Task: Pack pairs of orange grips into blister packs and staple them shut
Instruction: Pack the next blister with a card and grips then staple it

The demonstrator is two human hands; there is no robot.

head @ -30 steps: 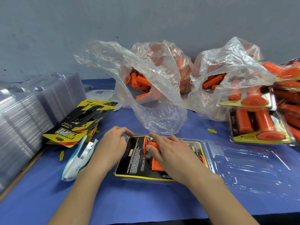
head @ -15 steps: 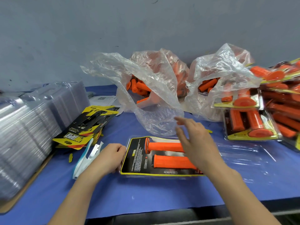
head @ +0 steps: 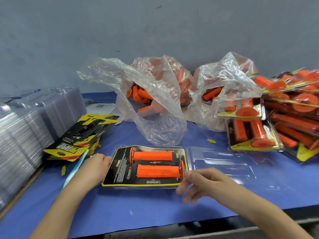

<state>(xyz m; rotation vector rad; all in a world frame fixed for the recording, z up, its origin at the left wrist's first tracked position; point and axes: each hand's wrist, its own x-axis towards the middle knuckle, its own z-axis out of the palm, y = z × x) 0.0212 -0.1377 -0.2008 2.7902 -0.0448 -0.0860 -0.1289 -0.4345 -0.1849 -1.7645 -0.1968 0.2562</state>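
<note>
An open blister pack lies on the blue cloth. Its left half holds a black and yellow card point(head: 119, 171) with two orange grips, one behind point(head: 151, 156) and one in front point(head: 158, 171). The clear lid half point(head: 224, 163) lies flat to the right. My left hand point(head: 96, 168) rests against the card's left edge, fingers curled, partly over a white and teal stapler point(head: 76, 168). My right hand point(head: 202, 181) hovers at the pack's front right corner, fingers loosely apart, holding nothing.
Two clear bags of loose orange grips point(head: 139, 97) point(head: 212, 94) stand behind the pack. Finished packs point(head: 252, 135) pile up at the right. Printed cards point(head: 81, 138) and stacked clear blister shells point(head: 22, 131) sit at the left. The table edge runs close in front.
My right hand lifted off the grips, rose toward the bags, then came down to the pack's front right corner. Both grips now lie uncovered in the tray. My left hand stayed at the card's left edge.
</note>
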